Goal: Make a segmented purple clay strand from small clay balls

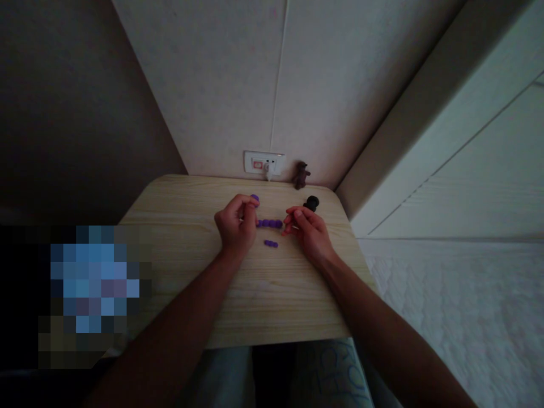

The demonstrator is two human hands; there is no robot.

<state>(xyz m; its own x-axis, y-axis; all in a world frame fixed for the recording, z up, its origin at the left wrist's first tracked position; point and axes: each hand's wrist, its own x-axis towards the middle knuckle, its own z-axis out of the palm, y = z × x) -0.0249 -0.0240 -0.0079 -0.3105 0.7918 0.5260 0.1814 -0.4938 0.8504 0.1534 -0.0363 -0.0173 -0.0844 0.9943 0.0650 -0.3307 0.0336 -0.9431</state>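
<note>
Between my hands on the wooden table lies a row of joined purple balls [271, 223], clay-like in look. My left hand [238, 222] is closed, its fingers curled at the row's left end. Past its index fingertip shows a round purple piece [254, 198]; whether the fingers grip it or it lies behind them, I cannot tell. At the row's right end hovers my right hand [308, 229], fingers loosely bent and apart, with nothing plainly in them. A shorter, smaller purple row [271, 244] rests on the table nearer to me.
Beyond my right hand sits a round black object [312, 202]. A dark brown bear-like figurine [301, 175] stands by the wall. A wall socket [263, 163] with a white plug is behind the table [263, 306]. White quilted bedding [446, 317] lies to the right.
</note>
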